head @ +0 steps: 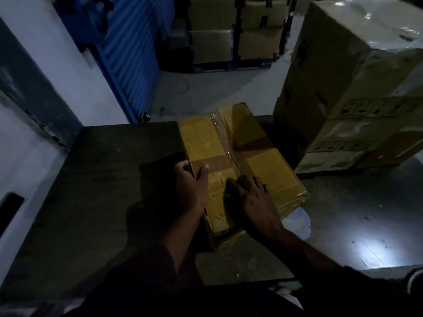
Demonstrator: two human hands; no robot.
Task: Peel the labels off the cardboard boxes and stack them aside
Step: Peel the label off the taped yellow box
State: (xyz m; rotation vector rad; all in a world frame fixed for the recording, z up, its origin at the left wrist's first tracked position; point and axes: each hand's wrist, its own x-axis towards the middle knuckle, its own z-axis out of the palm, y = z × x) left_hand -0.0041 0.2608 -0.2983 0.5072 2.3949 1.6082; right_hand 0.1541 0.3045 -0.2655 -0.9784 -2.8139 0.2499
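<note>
My left hand (191, 186) grips the flat yellow-brown cardboard box (238, 156) by its edge on the dark table (96, 179) — my right hand (249, 197) curls at the clear tape seam (225, 138), whether pinching anything I cannot tell. Next, I judge: lift an edge.

Dark table (96, 179), yellow cardboard box (263, 161) lying flat

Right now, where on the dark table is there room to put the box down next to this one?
The dark table shows a bare patch left of the yellow box, running to the pale wall. The left hand grips the box's left edge; the right hand rests on top. It's crowded on the right, where the stacked boxes stand close.
</note>
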